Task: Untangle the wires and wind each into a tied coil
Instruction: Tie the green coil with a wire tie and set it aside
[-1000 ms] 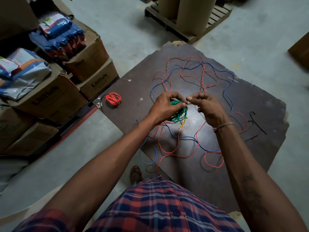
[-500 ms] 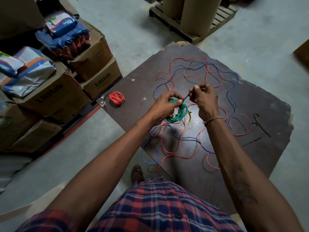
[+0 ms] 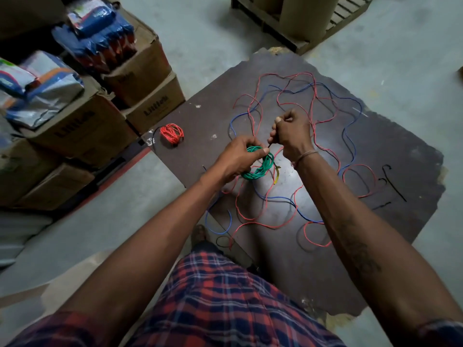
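My left hand (image 3: 239, 159) grips a green wire coil (image 3: 260, 169) just above a dark board (image 3: 400, 156). A short yellow end (image 3: 276, 174) hangs from the coil. My right hand (image 3: 292, 132) is fisted around a thin black tie (image 3: 271, 144) that runs down to the coil, pulled up and away from it. Loose red wire (image 3: 313, 96) and blue wire (image 3: 350, 128) lie tangled over the board around both hands. A red coil (image 3: 171, 133), wound and with a black tie end, sits at the board's left corner.
Cardboard boxes (image 3: 82, 126) with packets on top are stacked at the left. A wooden pallet (image 3: 295, 33) with cardboard rolls stands behind the board. Black tie pieces (image 3: 393, 184) lie at the board's right. Grey concrete floor surrounds the board; my foot (image 3: 199, 234) shows below its near edge.
My right hand has pulled the black tie up and away from the green coil, from touching my left hand to a fist above it. My left hand keeps holding the coil.
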Available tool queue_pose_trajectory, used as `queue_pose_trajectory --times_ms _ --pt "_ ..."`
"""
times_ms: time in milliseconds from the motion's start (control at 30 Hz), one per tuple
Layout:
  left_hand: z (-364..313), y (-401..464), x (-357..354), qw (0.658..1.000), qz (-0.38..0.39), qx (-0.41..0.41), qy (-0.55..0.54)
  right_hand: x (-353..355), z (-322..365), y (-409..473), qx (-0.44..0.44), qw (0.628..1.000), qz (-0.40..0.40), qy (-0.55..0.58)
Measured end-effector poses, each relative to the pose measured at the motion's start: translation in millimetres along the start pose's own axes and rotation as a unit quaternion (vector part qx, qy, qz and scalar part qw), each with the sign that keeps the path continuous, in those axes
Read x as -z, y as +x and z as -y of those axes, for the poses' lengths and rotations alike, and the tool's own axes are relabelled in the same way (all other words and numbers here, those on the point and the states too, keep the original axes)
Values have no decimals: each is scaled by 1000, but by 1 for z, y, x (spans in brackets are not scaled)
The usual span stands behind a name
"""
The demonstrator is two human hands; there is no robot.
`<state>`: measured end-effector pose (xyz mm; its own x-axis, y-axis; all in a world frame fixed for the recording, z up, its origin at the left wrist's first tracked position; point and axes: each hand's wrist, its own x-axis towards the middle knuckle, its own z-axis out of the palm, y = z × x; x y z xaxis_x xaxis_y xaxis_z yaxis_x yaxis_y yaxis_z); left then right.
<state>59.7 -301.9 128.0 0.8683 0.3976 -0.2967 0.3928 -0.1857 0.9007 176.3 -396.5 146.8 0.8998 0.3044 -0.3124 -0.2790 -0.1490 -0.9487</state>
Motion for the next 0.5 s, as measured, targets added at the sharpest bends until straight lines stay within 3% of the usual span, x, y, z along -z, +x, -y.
queue_pose_trajectory --times_ms 300,500 --pt "25 41 68 999 4 -8 -34 -62 0 28 8 1000 -4 26" --pt "69 75 136 975 -83 58 -196 -106 -14 34 -22 987 130 -93"
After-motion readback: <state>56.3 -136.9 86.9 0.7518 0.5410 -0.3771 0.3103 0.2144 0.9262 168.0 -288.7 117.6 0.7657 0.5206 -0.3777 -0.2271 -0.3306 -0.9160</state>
